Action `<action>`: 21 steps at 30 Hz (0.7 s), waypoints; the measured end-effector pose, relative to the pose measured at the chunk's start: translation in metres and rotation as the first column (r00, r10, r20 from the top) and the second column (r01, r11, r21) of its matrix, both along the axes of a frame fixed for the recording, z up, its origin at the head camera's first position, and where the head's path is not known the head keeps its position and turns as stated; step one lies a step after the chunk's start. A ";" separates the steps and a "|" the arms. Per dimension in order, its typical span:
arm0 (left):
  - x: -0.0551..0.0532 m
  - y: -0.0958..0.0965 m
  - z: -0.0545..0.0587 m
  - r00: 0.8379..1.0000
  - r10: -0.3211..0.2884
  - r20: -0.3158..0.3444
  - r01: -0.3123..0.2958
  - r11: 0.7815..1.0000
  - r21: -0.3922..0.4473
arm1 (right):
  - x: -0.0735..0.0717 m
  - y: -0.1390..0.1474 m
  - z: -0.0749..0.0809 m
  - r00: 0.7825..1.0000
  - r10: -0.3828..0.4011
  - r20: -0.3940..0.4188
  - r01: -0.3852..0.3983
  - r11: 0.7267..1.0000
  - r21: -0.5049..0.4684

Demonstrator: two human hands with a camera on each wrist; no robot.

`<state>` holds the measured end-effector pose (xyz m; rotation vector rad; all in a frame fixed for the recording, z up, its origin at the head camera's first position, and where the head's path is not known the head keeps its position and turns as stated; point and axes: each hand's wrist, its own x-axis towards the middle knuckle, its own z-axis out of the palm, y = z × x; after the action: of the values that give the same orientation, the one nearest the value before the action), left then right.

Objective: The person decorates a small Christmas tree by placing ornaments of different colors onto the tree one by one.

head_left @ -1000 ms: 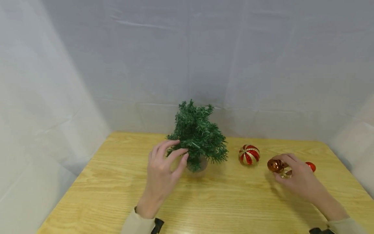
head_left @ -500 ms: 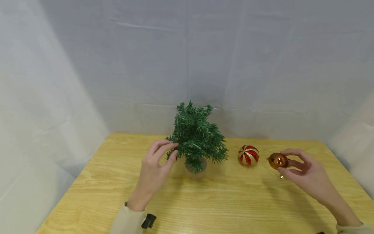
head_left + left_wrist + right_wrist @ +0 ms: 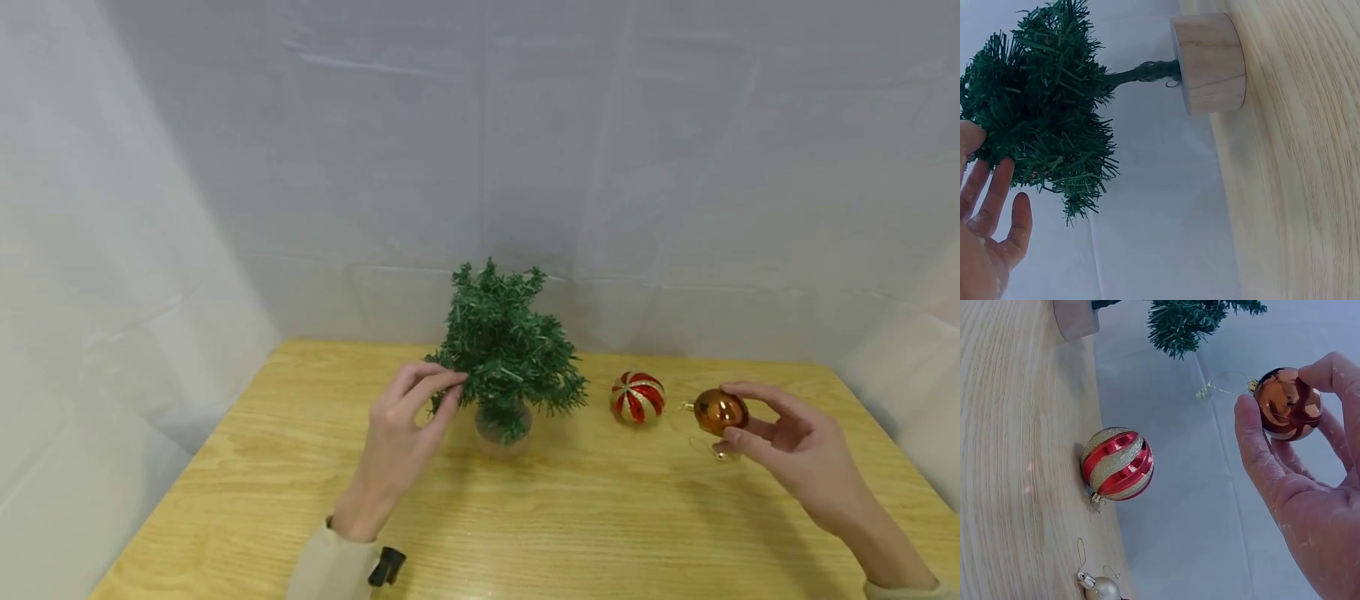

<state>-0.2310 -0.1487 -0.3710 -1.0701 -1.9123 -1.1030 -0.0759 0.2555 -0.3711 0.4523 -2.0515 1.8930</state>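
A small artificial Christmas tree (image 3: 506,333) with a round wooden base (image 3: 1213,64) stands upright on the table. My left hand (image 3: 397,425) is at its left side; thumb and fingertips close together on a branch tip, the other fingers spread loosely. My right hand (image 3: 806,454) holds a shiny copper-brown bauble (image 3: 720,412) between thumb and fingers, off the table. The bauble's gold cap and thin string (image 3: 1210,390) point toward the tree. Left of that hand lies a red bauble with gold glitter stripes (image 3: 637,398).
A small pale gold bauble (image 3: 1104,589) with a hanging loop lies on the table below the right hand, mostly hidden in the head view. The wood-grain table (image 3: 525,525) backs onto a white cloth wall (image 3: 375,167).
My right hand has lifted the copper bauble and turned it so its cap faces left. The left hand drew back slightly from the tree, then its thumb and fingertips came together on a branch.
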 end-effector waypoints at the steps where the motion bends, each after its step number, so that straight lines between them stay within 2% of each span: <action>1: -0.002 -0.001 0.000 1.000 -0.012 0.000 0.012 1.000 -0.001 | 0.002 -0.003 0.000 1.000 -0.010 -0.001 0.010 1.000 -0.007; 8: -0.013 -0.005 0.001 0.996 -0.091 -0.023 0.091 0.996 -0.014 | 0.015 -0.029 -0.001 0.989 -0.145 0.032 0.145 0.989 -0.007; 13: -0.020 -0.008 0.001 0.988 -0.148 -0.039 0.147 0.989 -0.028 | 0.023 -0.047 0.001 0.979 -0.203 0.004 0.203 0.979 0.029; 21: -0.029 -0.010 0.000 0.975 -0.217 -0.047 0.215 0.976 -0.036 | 0.035 -0.076 0.005 0.946 -0.324 -0.027 0.325 0.942 0.081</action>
<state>-0.2603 -0.1591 -0.3714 -1.3364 -1.8100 -1.1549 -0.0409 0.1798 -0.3661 0.1315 -2.0551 1.6100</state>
